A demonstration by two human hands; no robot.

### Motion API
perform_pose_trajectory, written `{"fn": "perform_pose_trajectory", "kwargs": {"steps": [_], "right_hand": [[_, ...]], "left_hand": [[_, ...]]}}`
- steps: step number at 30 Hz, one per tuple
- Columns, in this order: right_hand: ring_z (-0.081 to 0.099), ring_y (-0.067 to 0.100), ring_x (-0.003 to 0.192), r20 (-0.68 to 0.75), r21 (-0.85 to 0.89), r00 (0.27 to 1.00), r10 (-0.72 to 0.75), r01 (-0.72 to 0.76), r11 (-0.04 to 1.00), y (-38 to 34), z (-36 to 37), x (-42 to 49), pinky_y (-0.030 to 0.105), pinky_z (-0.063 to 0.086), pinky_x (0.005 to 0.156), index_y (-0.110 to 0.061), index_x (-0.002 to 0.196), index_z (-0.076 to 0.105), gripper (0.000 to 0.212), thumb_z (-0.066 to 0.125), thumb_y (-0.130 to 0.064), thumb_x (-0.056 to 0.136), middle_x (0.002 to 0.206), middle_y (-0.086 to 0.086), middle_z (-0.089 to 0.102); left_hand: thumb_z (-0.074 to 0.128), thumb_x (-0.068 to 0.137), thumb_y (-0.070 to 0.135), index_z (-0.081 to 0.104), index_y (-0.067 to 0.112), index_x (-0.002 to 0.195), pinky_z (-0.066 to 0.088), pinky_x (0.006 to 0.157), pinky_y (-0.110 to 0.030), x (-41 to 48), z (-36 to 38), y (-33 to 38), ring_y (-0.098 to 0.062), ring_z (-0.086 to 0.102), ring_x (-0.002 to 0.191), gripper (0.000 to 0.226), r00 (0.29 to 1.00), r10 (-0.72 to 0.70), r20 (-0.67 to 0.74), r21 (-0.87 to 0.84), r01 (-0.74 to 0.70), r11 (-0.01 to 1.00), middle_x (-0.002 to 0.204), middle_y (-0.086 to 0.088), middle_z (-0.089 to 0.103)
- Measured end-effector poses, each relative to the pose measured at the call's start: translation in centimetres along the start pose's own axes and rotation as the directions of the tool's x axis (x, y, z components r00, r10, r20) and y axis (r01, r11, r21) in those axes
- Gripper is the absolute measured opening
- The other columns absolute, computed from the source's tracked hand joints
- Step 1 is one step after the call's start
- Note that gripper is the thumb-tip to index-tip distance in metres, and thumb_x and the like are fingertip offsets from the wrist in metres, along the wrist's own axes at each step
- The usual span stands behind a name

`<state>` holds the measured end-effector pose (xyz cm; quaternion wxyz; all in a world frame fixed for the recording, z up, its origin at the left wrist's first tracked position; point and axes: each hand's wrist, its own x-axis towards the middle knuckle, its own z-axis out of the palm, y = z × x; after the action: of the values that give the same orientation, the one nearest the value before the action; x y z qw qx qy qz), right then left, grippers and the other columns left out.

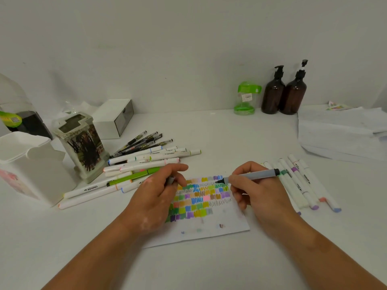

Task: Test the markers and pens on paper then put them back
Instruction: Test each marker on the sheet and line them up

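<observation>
Grey marker (254,175) in grip of right hand (258,198); cap (170,180) half-hidden in curled left hand (154,198)

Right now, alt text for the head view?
The right hand holds an uncapped grey marker at paper covered in colour swatches; the left hand pinches a grey cap. A marker pile lies left, a marker row right.

Bright, even, soft lighting from overhead. Faint diffuse shadows on the white table (188,268) beside the brown pump bottles (273,95) and against the wall (188,38). Slight grey-green cast throughout. Wide-angle bending and stretching toward the edges and bottom corners. Sharp in the centre, softer and smeared at the far left.
</observation>
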<state>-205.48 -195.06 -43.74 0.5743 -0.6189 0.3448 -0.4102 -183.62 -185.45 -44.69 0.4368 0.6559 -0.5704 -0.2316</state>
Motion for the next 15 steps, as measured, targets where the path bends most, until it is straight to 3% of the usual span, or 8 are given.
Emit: {"fn": "perform_pose_trajectory", "kwargs": {"steps": [5, 8, 11, 15], "right_hand": [[0.058, 0.018, 0.054, 0.008, 0.085, 1.000, -0.013, 0.012, 0.996, -0.08, -0.31, 0.08, 0.026, 0.045, 0.044, -0.020, 0.072, 0.069, 0.019, 0.067, -0.008, 0.086, 0.066, 0.012, 0.066], [0.058, 0.017, 0.053, 0.058, 0.206, 0.998, 0.004, -0.016, 0.978, -0.53, -0.22, 0.01, 0.025, 0.044, 0.042, -0.020, 0.070, 0.070, 0.010, 0.063, -0.015, 0.077, 0.068, 0.013, 0.067], [0.058, 0.016, 0.051, 0.098, 0.210, 0.995, -0.031, 0.009, 0.978, -0.51, -0.17, -0.10, 0.024, 0.044, 0.042, -0.021, 0.070, 0.069, 0.010, 0.065, -0.016, 0.078, 0.068, 0.012, 0.067], [0.058, 0.016, 0.053, 0.126, 0.175, 0.989, -0.073, 0.050, 0.983, -0.39, -0.13, -0.18, 0.023, 0.045, 0.045, -0.023, 0.074, 0.072, 0.007, 0.074, -0.029, 0.072, 0.066, 0.010, 0.067]], "left_hand": [[0.046, 0.103, 0.012, 0.046, 0.032, 0.135, 0.060, 0.079, -0.029, -0.40, 0.48, 0.13, -0.022, 0.071, 0.090, 0.038, 0.998, 0.018, 0.066, -0.159, -0.007, 0.987, 0.114, 0.008, 0.070], [0.050, 0.102, 0.013, 0.046, 0.025, 0.117, 0.060, 0.075, -0.030, -0.41, 0.50, 0.42, -0.026, 0.073, 0.086, 0.020, 0.998, -0.007, 0.058, -0.215, 0.019, 0.976, 0.112, 0.004, 0.074], [0.052, 0.101, 0.012, 0.048, 0.019, 0.102, 0.061, 0.070, -0.031, -0.50, 0.41, 0.52, -0.026, 0.073, 0.080, 0.008, 0.999, 0.016, 0.042, -0.232, -0.005, 0.973, 0.107, 0.001, 0.075], [0.057, 0.091, 0.036, 0.060, 0.037, 0.095, 0.058, 0.066, -0.024, -0.76, 0.26, 0.88, -0.018, 0.070, 0.075, 0.005, 0.997, 0.064, 0.052, -0.074, -0.061, 0.995, 0.096, 0.009, 0.075]]}}
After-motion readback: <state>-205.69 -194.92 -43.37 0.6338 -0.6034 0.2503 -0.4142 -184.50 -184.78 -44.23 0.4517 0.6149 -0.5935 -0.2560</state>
